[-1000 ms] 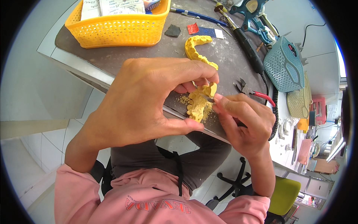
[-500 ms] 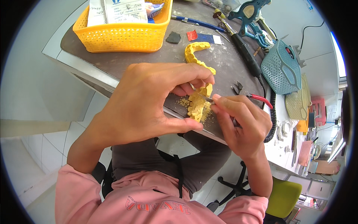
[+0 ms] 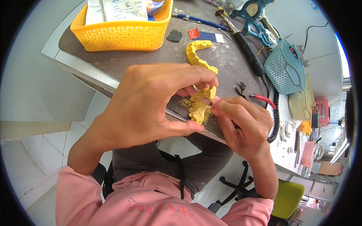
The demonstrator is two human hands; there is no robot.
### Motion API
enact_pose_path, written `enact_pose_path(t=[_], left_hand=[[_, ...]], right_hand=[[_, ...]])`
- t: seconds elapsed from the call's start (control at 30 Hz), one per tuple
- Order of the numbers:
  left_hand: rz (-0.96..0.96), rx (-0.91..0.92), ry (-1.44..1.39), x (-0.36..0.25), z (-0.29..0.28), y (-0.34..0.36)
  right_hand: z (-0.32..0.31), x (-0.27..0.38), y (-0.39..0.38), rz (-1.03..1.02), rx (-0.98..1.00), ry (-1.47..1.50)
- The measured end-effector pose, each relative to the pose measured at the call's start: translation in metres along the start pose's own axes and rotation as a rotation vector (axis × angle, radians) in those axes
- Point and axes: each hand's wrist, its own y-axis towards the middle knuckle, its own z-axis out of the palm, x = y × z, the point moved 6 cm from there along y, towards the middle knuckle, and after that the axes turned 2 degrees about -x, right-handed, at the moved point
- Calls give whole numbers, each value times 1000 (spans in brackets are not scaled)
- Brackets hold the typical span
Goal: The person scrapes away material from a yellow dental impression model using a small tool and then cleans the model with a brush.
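Observation:
My left hand (image 3: 147,100) is closed on a yellow plaster dental cast (image 3: 197,111), thumb at its near end and fingers at its far end. My right hand (image 3: 245,122) pinches a small knife (image 3: 206,101), whose thin metal blade lies against the inner side of the cast; most of its handle is hidden in the fingers. Yellow plaster shavings (image 3: 184,102) are scattered on the bench under the cast. Just beyond my left fingers rests a second yellow dental cast (image 3: 193,54), horseshoe-shaped.
A yellow basket (image 3: 120,39) with papers stands far left. Red-handled pliers (image 3: 260,97) lie right of my right hand, near a black corded handpiece (image 3: 249,52). A blue pen (image 3: 200,21), coloured sheets (image 3: 205,36) and a teal basket (image 3: 284,69) sit farther back.
The knife blade has shifted slightly along the cast, with my right fingers now closer to it. The cast has tipped a little in my left hand.

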Motion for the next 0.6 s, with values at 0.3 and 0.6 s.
enact_pose_path(t=[0.3,0.6], left_hand=[[-9,9,13,-1,0,-1],[7,-20,-15,0,-1,0]], right_hand=[[-8,1,-5,-37,-166,-114],[-2,6,-4,-91,-91,-195]])
